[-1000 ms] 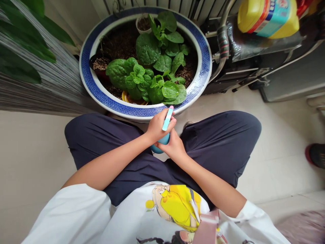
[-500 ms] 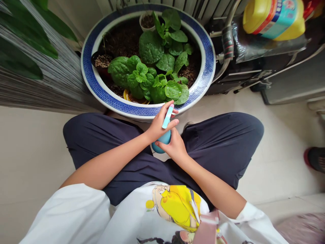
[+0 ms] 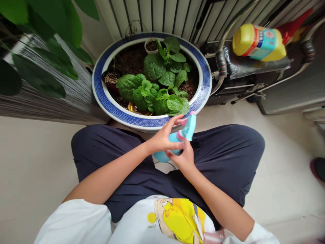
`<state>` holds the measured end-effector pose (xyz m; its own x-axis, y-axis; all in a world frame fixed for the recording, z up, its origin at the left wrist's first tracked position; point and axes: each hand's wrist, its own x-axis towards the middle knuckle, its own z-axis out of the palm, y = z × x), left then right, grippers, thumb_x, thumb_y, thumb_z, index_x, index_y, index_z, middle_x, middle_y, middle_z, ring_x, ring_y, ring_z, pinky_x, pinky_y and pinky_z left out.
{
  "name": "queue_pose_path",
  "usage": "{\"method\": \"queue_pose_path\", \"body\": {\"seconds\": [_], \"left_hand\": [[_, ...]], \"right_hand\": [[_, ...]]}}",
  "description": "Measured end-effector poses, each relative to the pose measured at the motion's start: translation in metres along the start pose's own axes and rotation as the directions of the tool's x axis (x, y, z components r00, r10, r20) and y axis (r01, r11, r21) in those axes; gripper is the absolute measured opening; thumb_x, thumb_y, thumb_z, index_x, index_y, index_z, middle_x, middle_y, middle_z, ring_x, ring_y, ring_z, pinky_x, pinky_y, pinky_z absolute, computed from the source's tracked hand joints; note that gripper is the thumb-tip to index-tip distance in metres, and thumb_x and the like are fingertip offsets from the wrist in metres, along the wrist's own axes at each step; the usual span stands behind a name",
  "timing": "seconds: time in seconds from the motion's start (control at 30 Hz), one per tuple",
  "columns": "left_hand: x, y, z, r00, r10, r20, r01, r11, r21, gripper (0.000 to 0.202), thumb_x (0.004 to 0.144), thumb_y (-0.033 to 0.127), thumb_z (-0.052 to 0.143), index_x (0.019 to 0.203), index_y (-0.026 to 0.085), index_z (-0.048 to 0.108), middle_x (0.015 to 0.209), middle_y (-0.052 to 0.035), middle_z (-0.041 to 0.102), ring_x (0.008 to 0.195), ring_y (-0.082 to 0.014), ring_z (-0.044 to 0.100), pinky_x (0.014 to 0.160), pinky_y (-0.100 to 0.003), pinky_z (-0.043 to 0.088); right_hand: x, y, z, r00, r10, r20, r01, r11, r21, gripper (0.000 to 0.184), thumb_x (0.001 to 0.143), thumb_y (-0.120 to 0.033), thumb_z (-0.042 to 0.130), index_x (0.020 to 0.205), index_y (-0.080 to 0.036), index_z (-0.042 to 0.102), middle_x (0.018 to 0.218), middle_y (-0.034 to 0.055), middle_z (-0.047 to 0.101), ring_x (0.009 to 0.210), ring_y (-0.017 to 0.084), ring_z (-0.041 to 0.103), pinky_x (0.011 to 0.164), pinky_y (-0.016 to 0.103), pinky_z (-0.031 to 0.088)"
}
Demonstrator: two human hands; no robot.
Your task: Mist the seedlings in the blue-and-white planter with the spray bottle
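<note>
Between my knees I hold a light blue spray bottle [image 3: 160, 156] with a pink collar and a pink-tipped spray head [image 3: 190, 127]. The bottle leans to the right, its head toward the pot. My left hand [image 3: 166, 137] wraps the upper bottle below the head, thumb across the front and fingers around the far side. My right hand [image 3: 186, 156] grips the bottle body from the right, thumb on the near side. Just beyond, leafy green plants [image 3: 152, 91] grow in a large oval pot with a blue and white rim [image 3: 122, 118].
Small cups of soil, one white [image 3: 151, 46], sit in the pot. At right stands a metal-framed cart [image 3: 221, 64] with a yellow jug [image 3: 259, 42] on a plastic bag. Large leaves [image 3: 50, 57] hang at upper left, before a string curtain [image 3: 76, 91]. A radiator [image 3: 157, 17] is behind.
The spray bottle has tipped and turned, so its head now points up to the right and shows from the side. My left hand has shifted onto its neck area. The view has tilted upward.
</note>
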<state>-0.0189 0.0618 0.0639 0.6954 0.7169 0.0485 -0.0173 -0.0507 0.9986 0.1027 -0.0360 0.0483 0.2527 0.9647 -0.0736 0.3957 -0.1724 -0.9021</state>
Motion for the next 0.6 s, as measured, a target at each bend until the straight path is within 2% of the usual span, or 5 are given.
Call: {"method": "queue_pose_path", "body": {"seconds": [0.2, 0.3, 0.33, 0.43, 0.6], "left_hand": [[-0.006, -0.006, -0.001, 0.954, -0.132, 0.270, 0.154, 0.986, -0.063, 0.124, 0.059, 0.052, 0.086, 0.155, 0.030, 0.010, 0.157, -0.0176, 0.033, 0.144, -0.0346, 0.035, 0.115, -0.052, 0.033], [-0.014, -0.015, 0.014, 0.909, -0.200, 0.365, 0.184, 0.980, 0.077, 0.111, 0.053, 0.046, 0.089, 0.149, 0.028, 0.034, 0.148, -0.0121, 0.048, 0.135, -0.0356, 0.047, 0.112, -0.050, 0.037], [-0.017, -0.018, 0.021, 0.913, -0.236, 0.334, 0.210, 0.971, 0.111, 0.101, 0.052, 0.046, 0.089, 0.142, 0.027, 0.046, 0.141, -0.0103, 0.055, 0.129, -0.0356, 0.053, 0.109, -0.050, 0.041], [-0.025, -0.025, 0.035, 0.924, -0.267, 0.275, 0.247, 0.963, 0.105, 0.088, 0.054, 0.043, 0.087, 0.134, 0.025, 0.055, 0.133, -0.0083, 0.062, 0.123, -0.0344, 0.057, 0.104, -0.046, 0.045], [-0.021, -0.020, 0.027, 0.929, -0.281, 0.240, 0.230, 0.949, 0.217, 0.083, 0.055, 0.047, 0.085, 0.128, 0.021, 0.057, 0.125, -0.0101, 0.065, 0.113, -0.0336, 0.061, 0.098, -0.048, 0.047]], "right_hand": [[0.001, 0.002, -0.031, 0.975, -0.138, -0.174, 0.163, 0.977, 0.138, 0.053, 0.073, -0.054, 0.065, 0.113, -0.022, 0.053, 0.111, 0.0127, 0.064, 0.104, 0.035, 0.065, 0.088, 0.051, 0.054], [-0.004, 0.003, -0.040, 0.961, -0.167, -0.222, 0.193, 0.976, 0.099, 0.035, 0.079, -0.047, 0.060, 0.106, -0.026, 0.052, 0.103, 0.0096, 0.063, 0.098, 0.032, 0.066, 0.088, 0.051, 0.053], [-0.005, 0.003, -0.042, 0.964, -0.171, -0.206, 0.187, 0.981, 0.061, 0.031, 0.079, -0.044, 0.060, 0.104, -0.027, 0.052, 0.099, 0.0081, 0.064, 0.095, 0.030, 0.066, 0.087, 0.050, 0.053], [-0.005, 0.007, -0.044, 0.979, -0.170, -0.110, 0.175, 0.984, 0.039, 0.035, 0.078, -0.044, 0.063, 0.106, -0.026, 0.053, 0.098, 0.0061, 0.065, 0.089, 0.027, 0.066, 0.085, 0.048, 0.053], [0.015, 0.003, -0.052, 0.969, -0.245, -0.010, 0.244, 0.957, 0.158, 0.077, 0.076, -0.065, 0.062, 0.137, -0.025, 0.038, 0.139, 0.0141, 0.050, 0.122, 0.031, 0.056, 0.097, 0.049, 0.049]]}}
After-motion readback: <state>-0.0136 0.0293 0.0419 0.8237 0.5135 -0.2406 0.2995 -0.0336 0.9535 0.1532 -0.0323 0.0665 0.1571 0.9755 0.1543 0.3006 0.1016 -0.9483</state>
